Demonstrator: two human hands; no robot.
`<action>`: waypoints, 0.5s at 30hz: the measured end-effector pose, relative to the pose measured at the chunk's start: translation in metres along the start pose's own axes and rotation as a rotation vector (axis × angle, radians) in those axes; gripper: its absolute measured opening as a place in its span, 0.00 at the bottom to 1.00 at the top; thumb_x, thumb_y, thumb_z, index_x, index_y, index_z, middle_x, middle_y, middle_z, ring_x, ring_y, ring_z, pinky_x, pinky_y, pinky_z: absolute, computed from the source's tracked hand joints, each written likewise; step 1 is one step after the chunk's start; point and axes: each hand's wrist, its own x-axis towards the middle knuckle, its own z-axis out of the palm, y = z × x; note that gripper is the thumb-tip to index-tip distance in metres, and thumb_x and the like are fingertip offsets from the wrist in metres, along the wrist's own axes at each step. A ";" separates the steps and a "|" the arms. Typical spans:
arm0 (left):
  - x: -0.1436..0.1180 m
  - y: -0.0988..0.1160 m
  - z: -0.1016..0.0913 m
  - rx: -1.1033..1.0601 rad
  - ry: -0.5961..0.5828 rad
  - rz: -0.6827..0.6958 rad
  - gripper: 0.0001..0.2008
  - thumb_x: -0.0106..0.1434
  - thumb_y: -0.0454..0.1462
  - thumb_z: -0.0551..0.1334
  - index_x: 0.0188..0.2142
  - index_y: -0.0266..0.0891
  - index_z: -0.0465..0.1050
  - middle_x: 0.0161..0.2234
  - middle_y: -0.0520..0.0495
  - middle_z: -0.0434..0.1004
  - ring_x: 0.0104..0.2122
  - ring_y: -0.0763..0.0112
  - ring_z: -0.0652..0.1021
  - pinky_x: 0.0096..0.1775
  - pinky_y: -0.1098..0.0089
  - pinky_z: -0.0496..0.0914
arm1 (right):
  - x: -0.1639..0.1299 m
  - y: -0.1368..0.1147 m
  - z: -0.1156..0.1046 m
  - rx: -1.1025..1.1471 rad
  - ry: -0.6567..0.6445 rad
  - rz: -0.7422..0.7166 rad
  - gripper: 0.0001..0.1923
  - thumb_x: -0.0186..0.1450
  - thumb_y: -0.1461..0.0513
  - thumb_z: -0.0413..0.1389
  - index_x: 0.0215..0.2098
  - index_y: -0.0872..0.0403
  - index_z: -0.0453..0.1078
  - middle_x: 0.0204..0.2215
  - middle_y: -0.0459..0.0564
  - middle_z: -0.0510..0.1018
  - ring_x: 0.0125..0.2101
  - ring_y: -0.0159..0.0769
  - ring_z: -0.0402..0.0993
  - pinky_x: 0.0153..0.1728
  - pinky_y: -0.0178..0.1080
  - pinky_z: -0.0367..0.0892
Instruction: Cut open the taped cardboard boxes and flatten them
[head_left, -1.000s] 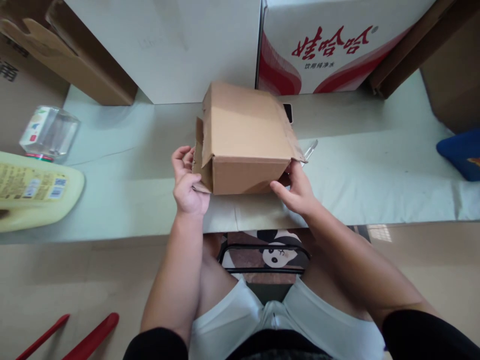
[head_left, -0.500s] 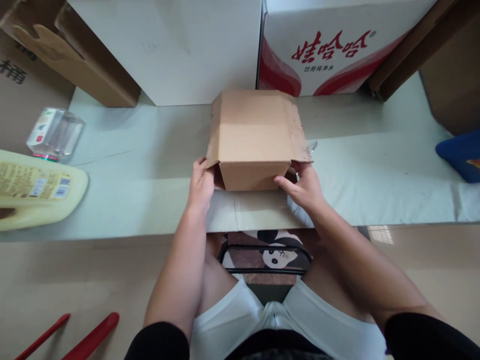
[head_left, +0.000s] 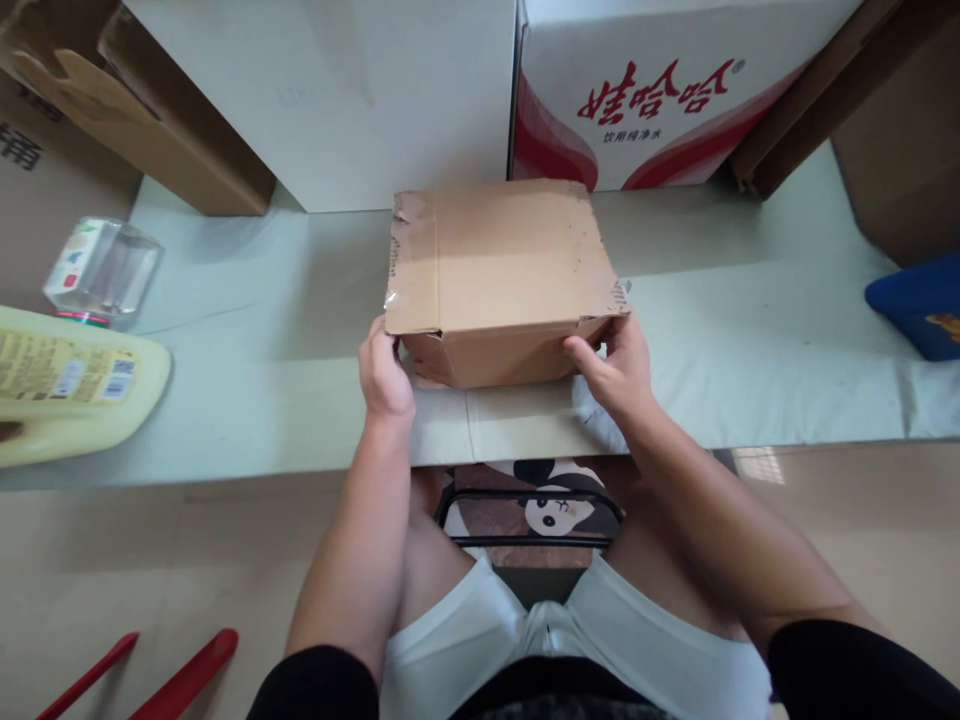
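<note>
Lying at the near edge of a pale green tabletop [head_left: 247, 330], walled by big cartons at twelve o'clock: a small brown cardboard box [head_left: 499, 275], steadied by left hand [head_left: 385, 378] at eight o'clock and right hand [head_left: 619, 375] at four, each grip closing on a lower corner, bracing against sliding.

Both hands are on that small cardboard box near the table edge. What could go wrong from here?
The cardboard box sits near the table's front edge, held by the left hand and right hand only at its lower corners; it might slip toward the lap. Its loose side flaps may catch fingers.
</note>
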 end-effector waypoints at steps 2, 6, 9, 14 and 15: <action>-0.003 0.009 0.002 -0.120 0.015 0.023 0.14 0.61 0.44 0.60 0.24 0.39 0.68 0.24 0.51 0.69 0.27 0.72 0.73 0.33 0.72 0.71 | 0.000 0.000 -0.001 0.143 0.039 -0.024 0.31 0.63 0.36 0.55 0.46 0.51 0.71 0.38 0.54 0.78 0.45 0.46 0.76 0.47 0.50 0.75; -0.008 0.020 0.003 -0.208 -0.081 -0.007 0.11 0.58 0.41 0.62 0.23 0.38 0.70 0.21 0.51 0.67 0.22 0.74 0.72 0.26 0.73 0.67 | 0.003 -0.002 -0.004 0.304 0.114 0.083 0.31 0.65 0.33 0.49 0.34 0.50 0.71 0.28 0.48 0.73 0.37 0.39 0.76 0.40 0.42 0.73; -0.009 0.022 0.001 -0.208 -0.162 -0.049 0.06 0.54 0.38 0.62 0.29 0.38 0.76 0.24 0.50 0.75 0.23 0.73 0.75 0.25 0.73 0.68 | 0.004 -0.001 -0.006 0.347 0.139 0.227 0.31 0.63 0.33 0.52 0.26 0.51 0.66 0.22 0.45 0.66 0.27 0.33 0.69 0.29 0.37 0.67; -0.007 0.020 0.003 -0.189 -0.152 -0.033 0.09 0.45 0.33 0.67 0.29 0.41 0.79 0.26 0.52 0.78 0.26 0.73 0.77 0.30 0.74 0.71 | 0.006 0.003 -0.007 0.447 0.134 0.247 0.24 0.63 0.40 0.59 0.30 0.50 0.69 0.30 0.46 0.74 0.35 0.35 0.75 0.39 0.37 0.72; -0.006 0.019 0.004 -0.186 -0.143 -0.041 0.08 0.45 0.33 0.68 0.29 0.41 0.79 0.26 0.53 0.77 0.26 0.74 0.76 0.30 0.74 0.71 | 0.006 0.003 -0.007 0.467 0.132 0.225 0.21 0.63 0.41 0.59 0.33 0.50 0.71 0.34 0.47 0.77 0.40 0.37 0.77 0.44 0.39 0.72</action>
